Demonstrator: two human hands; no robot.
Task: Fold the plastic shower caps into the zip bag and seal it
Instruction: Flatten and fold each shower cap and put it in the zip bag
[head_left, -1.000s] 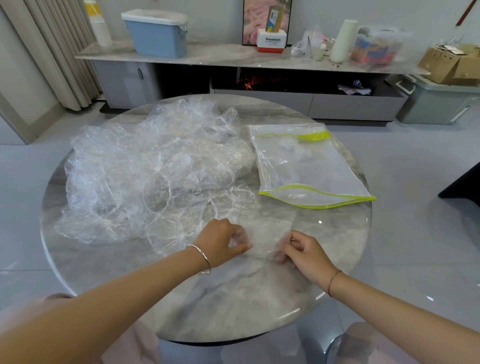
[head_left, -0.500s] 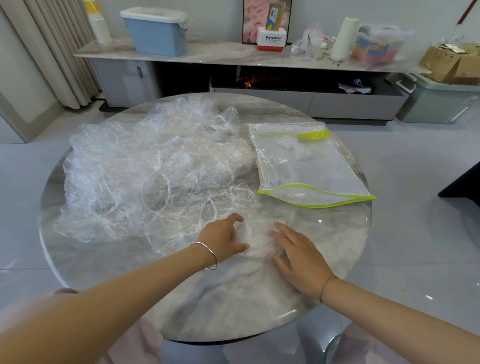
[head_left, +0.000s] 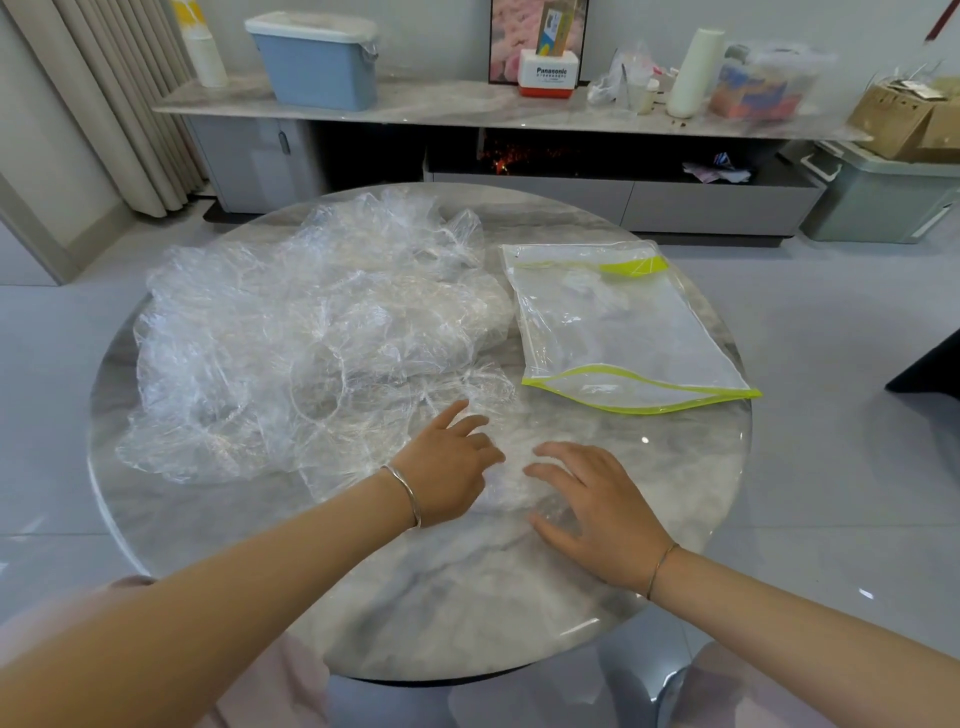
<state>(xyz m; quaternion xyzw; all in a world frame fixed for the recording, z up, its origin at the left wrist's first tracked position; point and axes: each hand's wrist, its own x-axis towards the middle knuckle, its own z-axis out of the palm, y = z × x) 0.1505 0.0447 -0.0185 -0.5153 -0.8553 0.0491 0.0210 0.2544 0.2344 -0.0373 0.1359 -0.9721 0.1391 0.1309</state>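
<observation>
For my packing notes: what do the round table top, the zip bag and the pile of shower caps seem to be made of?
Table top: probably polished marble or a marble-look slab; grey veins, glossy reflections.
Zip bag: smooth clear plastic with lime-green edging; the table shows through.
Shower caps: very thin, crinkled clear film, likely plastic.

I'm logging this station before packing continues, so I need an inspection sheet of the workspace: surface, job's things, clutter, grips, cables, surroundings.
Surface: round, glossy, marble-look table.
Job's things: heap of clear shower caps on the table's left; one cap flat at the near side; zip bag with lime trim lying flat on the right, untouched.
Clutter: nothing seen.
Grips: left hand and right hand both open, fingers pressing the flat cap.
Cables: nothing seen.
Surroundings: sideboard behind with blue bin and white roll; cardboard box at right; curtain at left.
</observation>
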